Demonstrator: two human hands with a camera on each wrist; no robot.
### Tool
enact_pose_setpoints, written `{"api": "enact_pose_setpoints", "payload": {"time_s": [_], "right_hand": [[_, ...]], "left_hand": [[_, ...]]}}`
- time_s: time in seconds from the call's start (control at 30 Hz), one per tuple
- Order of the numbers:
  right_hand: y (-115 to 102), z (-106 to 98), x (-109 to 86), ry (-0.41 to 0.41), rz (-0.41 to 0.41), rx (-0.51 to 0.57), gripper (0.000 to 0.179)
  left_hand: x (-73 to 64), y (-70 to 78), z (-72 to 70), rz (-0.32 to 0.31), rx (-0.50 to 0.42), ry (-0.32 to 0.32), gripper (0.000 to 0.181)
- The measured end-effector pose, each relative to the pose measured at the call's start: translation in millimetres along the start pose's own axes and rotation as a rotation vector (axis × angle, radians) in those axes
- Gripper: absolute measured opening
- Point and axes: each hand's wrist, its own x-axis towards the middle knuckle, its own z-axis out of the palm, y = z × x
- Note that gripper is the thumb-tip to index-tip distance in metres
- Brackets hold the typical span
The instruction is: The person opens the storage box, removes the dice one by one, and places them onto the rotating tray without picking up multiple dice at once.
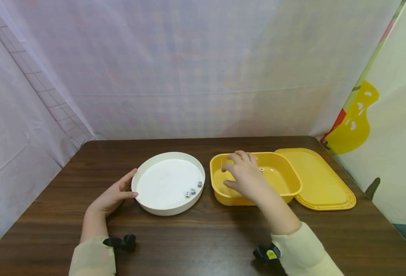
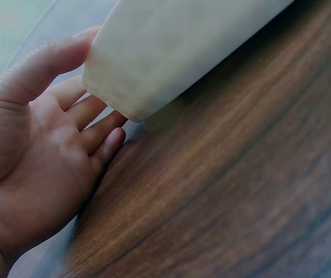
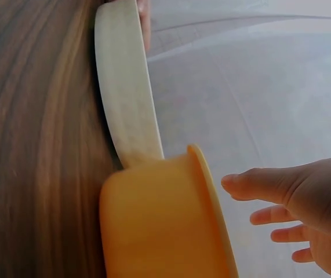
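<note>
A round white tray (image 1: 161,174) stands on the table with three small white dice (image 1: 193,191) at its lower right inside. My left hand (image 1: 114,193) grips the tray's left side. In the left wrist view, the thumb (image 2: 66,55) is at the rim and the other fingers reach behind and under the wall. Just right of the tray is a yellow rectangular container (image 1: 282,176), in which a single die (image 1: 261,169) shows. Over it hovers my right hand (image 1: 246,176), fingers spread and nothing between them; its forearm covers part of the container's front rim.
A flat yellow lid (image 1: 317,180) lies to the right, partly behind the container. The dark wooden table (image 1: 189,245) ends at a pale hanging cloth (image 1: 189,76) at the back. Black wrist cameras sit on both sleeves.
</note>
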Motion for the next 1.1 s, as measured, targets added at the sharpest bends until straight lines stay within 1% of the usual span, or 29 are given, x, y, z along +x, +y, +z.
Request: {"api": "enact_pose_setpoints", "payload": {"time_s": [0.23,0.53,0.8,1.1], "right_hand": [[14.3,-6.7,-2.2,0.017,0.04,-0.024,0.027],[30.6,-13.3,-7.4,-0.008,0.119,-0.023,0.024],[42.3,-12.1,-11.0,-0.012,0.16,-0.004,0.022],[54.1,-5.8,-13.5,-0.05,0.203,0.017,0.021]], "left_hand": [[-1.2,0.1,0.3,-0.002,-0.001,0.003,0.088],[-0.9,1.2,1.0,-0.003,-0.002,0.0,0.087],[-0.4,0.6,0.4,-0.001,0.002,-0.004,0.087],[-0.8,1.2,0.4,-0.005,0.002,0.002,0.087]]}}
